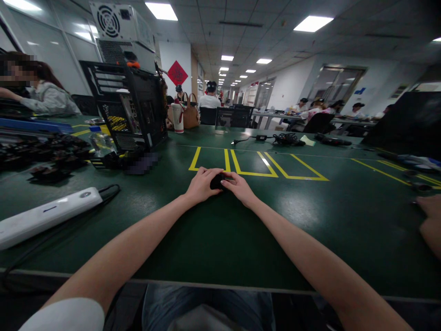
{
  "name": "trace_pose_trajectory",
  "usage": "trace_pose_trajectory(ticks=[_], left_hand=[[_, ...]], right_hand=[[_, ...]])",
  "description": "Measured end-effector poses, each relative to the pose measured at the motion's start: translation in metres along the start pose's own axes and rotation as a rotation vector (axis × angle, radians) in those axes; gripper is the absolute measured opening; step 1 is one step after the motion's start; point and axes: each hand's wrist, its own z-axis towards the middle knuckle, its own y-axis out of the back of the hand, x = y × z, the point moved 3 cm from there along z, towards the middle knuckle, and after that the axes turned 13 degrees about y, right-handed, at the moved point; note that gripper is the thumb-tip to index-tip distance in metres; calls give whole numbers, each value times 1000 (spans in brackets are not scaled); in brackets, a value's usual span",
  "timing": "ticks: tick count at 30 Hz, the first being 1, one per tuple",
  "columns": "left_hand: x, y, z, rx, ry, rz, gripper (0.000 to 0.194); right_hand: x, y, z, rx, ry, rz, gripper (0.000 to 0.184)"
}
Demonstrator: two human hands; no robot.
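Note:
Both of my hands meet over the middle of the green table (220, 239). Between them is a small black rounded object (217, 182), partly covered by fingers; its kind does not show. My left hand (203, 185) is wrapped round its left side and top. From the right, my right hand (237, 186) touches it with thumb and fingertips in a pinch. Just beyond my fingers, yellow tape outlines (248, 173) mark the tabletop.
At left stand a black computer case (138, 110) with power supplies (124, 27) on top, a bottle (101, 142) and a white power strip (51, 216). Black cables (287, 139) lie at the back. Another person's hand (430, 216) rests at the right edge.

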Motion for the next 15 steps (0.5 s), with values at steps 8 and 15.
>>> trace_pose_trajectory(ticks=[8,15], left_hand=[[1,-1,0,-5,3,3,61],[1,-1,1,-4,0,7,61]], right_hand=[[1,0,-2,-10,47,35,21],[0,2,0,-8,16,-34,28]])
